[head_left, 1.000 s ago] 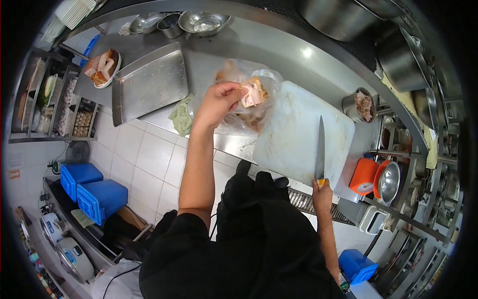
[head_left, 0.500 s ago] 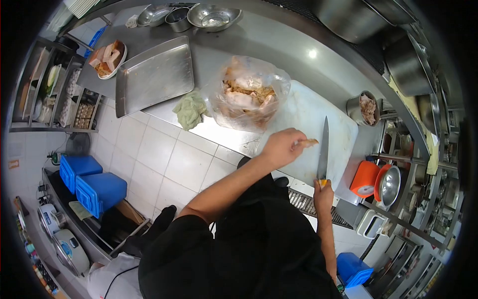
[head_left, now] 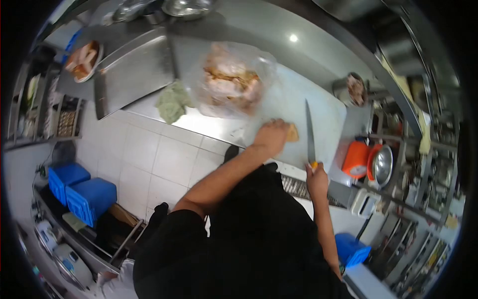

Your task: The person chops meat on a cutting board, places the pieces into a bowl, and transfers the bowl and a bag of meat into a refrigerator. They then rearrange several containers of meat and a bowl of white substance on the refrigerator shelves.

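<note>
On the white cutting board point(head_left: 326, 112) lies a small brownish piece of meat point(head_left: 293, 133), with my left hand point(head_left: 272, 137) closed at its left edge. My right hand point(head_left: 316, 180) grips the yellow-marked handle of a long knife point(head_left: 310, 129), whose blade points away from me over the board's right part. Beyond my left hand, a clear plastic bag point(head_left: 231, 82) full of pale and browned meat rests partly on the board. A crumpled green cloth point(head_left: 173, 103) sits left of the bag.
A metal tray point(head_left: 134, 74) and a dish of meat pieces point(head_left: 83, 61) stand at the left. At the right are a metal pot with meat point(head_left: 356, 89), an orange scale point(head_left: 356, 158) and a steel bowl point(head_left: 383, 165). Someone's pale clothing point(head_left: 119, 280) shows at the bottom left.
My left hand has lowered the piece of meat from above the board onto it. The knife stays in my right hand. The whole view has shifted, and things appear further left.
</note>
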A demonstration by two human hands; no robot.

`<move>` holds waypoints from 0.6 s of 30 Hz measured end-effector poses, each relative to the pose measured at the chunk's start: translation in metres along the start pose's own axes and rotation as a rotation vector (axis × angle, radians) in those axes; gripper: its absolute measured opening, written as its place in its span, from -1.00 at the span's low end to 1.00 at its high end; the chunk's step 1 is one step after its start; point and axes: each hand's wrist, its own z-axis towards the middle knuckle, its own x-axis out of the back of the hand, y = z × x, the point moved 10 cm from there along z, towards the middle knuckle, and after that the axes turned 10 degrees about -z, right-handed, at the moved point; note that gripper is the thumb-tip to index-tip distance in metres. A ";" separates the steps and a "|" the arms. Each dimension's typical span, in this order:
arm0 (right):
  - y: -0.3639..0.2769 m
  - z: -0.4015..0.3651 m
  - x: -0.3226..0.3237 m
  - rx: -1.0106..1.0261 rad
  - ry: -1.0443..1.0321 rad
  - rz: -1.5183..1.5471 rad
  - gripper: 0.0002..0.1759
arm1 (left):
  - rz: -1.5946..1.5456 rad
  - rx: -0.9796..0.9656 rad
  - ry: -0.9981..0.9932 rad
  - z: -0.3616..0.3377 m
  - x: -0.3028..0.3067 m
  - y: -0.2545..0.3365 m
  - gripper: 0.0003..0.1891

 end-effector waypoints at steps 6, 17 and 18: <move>-0.037 0.011 0.037 0.023 -0.033 0.003 -0.52 | -0.031 -0.101 0.089 0.015 0.009 0.019 -0.73; -0.054 0.000 0.054 0.139 -0.188 -0.140 -0.57 | 0.164 -0.102 0.092 0.032 0.002 0.033 -0.82; -0.052 -0.002 0.055 0.129 -0.222 -0.140 -0.57 | 0.149 -0.088 0.071 0.033 -0.002 0.031 -0.83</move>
